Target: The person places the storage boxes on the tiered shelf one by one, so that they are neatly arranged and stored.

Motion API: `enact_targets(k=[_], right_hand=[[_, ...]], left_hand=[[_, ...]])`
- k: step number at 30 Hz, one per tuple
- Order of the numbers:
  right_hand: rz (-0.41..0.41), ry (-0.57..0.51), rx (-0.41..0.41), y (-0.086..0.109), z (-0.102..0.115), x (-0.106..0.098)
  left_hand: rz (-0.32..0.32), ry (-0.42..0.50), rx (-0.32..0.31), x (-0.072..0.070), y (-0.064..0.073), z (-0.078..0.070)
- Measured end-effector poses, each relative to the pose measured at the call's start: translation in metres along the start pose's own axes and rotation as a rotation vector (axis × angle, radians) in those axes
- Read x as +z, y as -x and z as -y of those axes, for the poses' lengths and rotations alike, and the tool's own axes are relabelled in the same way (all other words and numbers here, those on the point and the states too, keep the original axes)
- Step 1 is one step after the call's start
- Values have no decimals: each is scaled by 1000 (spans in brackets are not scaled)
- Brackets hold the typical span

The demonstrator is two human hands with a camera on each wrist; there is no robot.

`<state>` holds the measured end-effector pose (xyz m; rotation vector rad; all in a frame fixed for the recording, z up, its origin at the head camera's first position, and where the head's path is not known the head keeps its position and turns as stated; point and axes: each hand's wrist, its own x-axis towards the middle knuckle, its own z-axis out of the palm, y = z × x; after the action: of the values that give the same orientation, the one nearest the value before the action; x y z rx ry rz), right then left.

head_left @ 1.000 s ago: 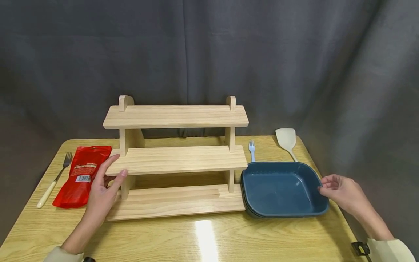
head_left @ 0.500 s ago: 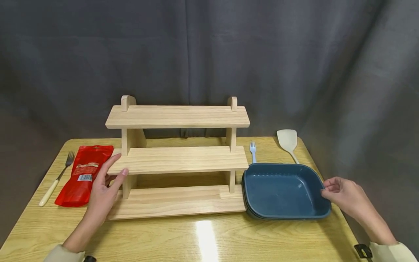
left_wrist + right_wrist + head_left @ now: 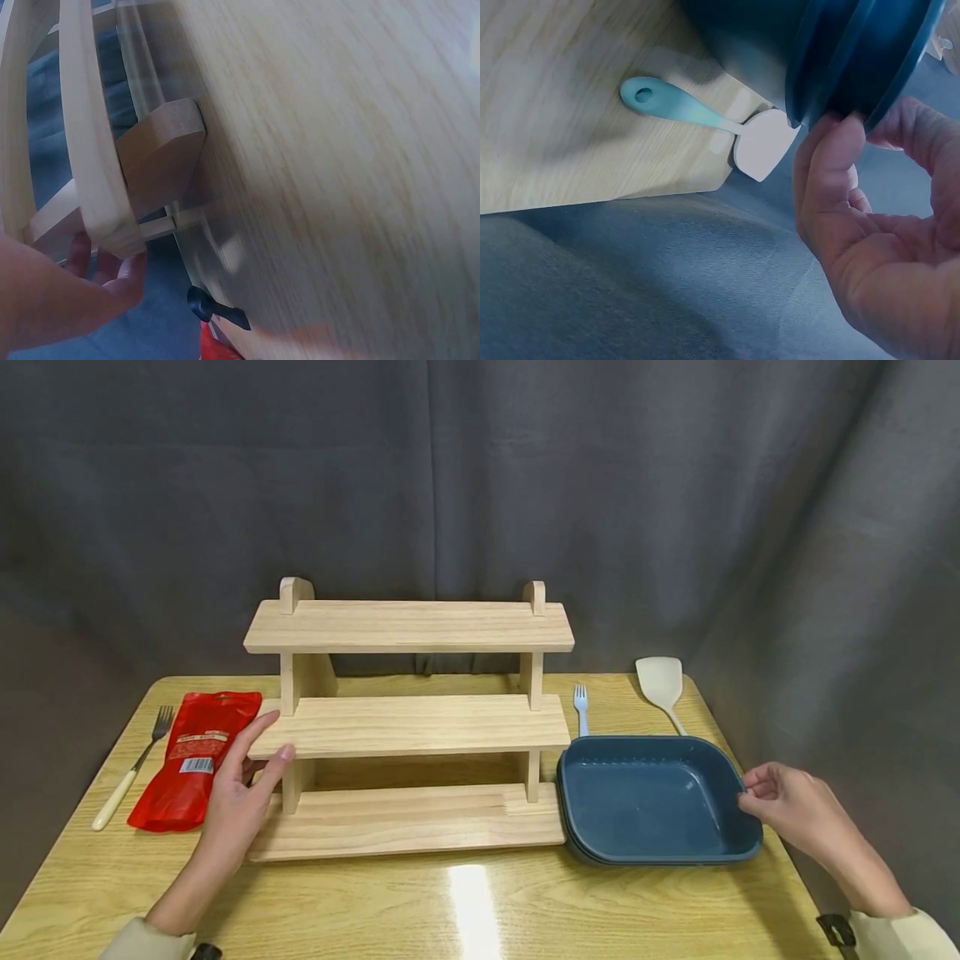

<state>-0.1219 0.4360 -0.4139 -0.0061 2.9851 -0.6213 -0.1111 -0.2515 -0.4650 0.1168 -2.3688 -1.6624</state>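
Observation:
A three-tier wooden display shelf (image 3: pixel 408 724) stands in the middle of the table. My left hand (image 3: pixel 234 797) grips the left end of its middle board (image 3: pixel 94 142), thumb at the front edge and fingers round the end. To the right of the shelf sits a stack of dark blue rectangular basins (image 3: pixel 637 797), nested one in another. My right hand (image 3: pixel 795 806) pinches the stack's right rim between thumb and fingers. Several rims (image 3: pixel 847 60) show one behind another in the right wrist view, with the fingertips right at them.
On the left of the table (image 3: pixel 390 902) lie a red pouch (image 3: pixel 198 760) and a fork with a cream handle (image 3: pixel 112 802). Behind the basins are a small pale blue fork (image 3: pixel 581 706) and a spatula (image 3: pixel 660 681). Grey curtains (image 3: pixel 480 485) hang close around the back and right.
The scene sits slightly farther right in the head view. Both hands keep their holds, and the right end of the basin stack has edged a little right and toward me.

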Motion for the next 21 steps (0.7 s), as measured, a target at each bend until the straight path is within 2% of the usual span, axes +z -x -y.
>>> enact_targets(k=[10,13,18,21], right_hand=[[-16,34,-14,-1,4,-3],[-43,33,-15,-1,6,-3],[-67,-3,-9,1,5,-3],[-57,-82,-39,4,-2,3]], left_hand=[[-4,-16,10,0,1,-2],[-3,-17,7,0,0,-2],[-9,-19,-10,0,0,-2],[-8,-27,-14,0,0,-2]])
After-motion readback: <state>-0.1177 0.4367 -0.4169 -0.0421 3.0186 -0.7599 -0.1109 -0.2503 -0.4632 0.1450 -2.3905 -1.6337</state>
